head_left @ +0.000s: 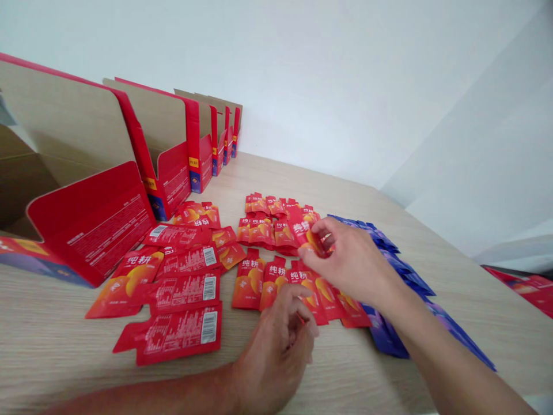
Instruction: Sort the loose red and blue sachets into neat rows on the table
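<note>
My right hand (349, 253) pinches a red pouch (302, 230) with yellow fruit printed on it, tilted just above the rows of like pouches. Below and left of it, my left hand (280, 346) is curled with its fingers bent together; whatever may lie inside them is hidden. It hovers at the near edge of a row of red pouches (248, 279) that lie face up and overlap. Farther back are smaller-looking clusters of the same red pouches (259, 230). To the left, a loose pile of red pouches (181, 334) shows several barcoded backs.
Open red cardboard boxes (95, 225) stand in a row along the left, flaps out, running toward the wall. Blue-purple pouches (410, 276) lie in rows right of the red ones, partly behind my right forearm. Something red (522, 285) shows at the far right edge.
</note>
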Tool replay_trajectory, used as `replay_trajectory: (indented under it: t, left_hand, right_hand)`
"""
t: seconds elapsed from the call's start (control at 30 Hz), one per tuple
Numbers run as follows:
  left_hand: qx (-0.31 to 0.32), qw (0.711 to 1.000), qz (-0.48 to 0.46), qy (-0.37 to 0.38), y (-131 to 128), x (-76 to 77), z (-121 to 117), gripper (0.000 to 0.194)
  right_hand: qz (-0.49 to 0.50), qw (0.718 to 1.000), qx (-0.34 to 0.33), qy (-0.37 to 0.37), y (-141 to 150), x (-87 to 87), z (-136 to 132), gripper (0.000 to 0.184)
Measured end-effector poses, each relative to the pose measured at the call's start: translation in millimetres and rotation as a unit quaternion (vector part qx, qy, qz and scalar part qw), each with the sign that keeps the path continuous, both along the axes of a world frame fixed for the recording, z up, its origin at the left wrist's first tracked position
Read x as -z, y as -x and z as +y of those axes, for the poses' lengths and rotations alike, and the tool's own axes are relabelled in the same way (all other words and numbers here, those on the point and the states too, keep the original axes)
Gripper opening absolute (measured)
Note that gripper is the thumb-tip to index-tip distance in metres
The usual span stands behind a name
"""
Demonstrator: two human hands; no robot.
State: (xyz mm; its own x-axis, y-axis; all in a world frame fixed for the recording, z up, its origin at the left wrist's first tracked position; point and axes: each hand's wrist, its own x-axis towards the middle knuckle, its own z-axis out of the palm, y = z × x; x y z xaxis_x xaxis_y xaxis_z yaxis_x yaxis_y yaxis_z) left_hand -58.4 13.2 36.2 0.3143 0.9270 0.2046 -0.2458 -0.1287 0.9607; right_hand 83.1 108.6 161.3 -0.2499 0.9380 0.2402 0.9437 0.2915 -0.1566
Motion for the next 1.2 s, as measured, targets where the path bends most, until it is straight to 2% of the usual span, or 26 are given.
replay_trajectory:
  t: [0.1, 0.23, 0.37, 0.53, 0.67, 1.2]
  left_hand:
    - [0.029, 0.997, 0.032, -0.057, 1, 7.6, -4, 0.033]
    - [0.057, 0.990, 0.054, -0.121, 2, 13.6, -5, 0.046]
    - [0.057, 0.988, 0.065, -0.130, 2, 13.0, -5, 0.047]
    - [0.059, 0.986, 0.063, -0.145, 1, 16.2, -5, 0.051]
    - [0.056, 0.983, 0.063, -0.163, -1, 22.5, -5, 0.062]
    - [0.076, 0.982, 0.065, -0.161, -3, 22.8, -1, 0.059]
  right_hand:
    - [-0.128, 0.986, 0.098, 0.028, -20, -7.8, 41, 0.034]
    - [-0.185, 0.971, 0.117, 0.098, -26, 5.3, 73, 0.038]
    - [-0.197, 0.964, 0.111, 0.139, -13, 22.7, 78, 0.039]
    - [-0.195, 0.963, 0.112, 0.151, 0, 31.1, 85, 0.051]
    - [-0.195, 0.962, 0.112, 0.157, 4, 34.5, 96, 0.054]
    - [-0.199, 0.960, 0.119, 0.154, 12, 35.2, 104, 0.058]
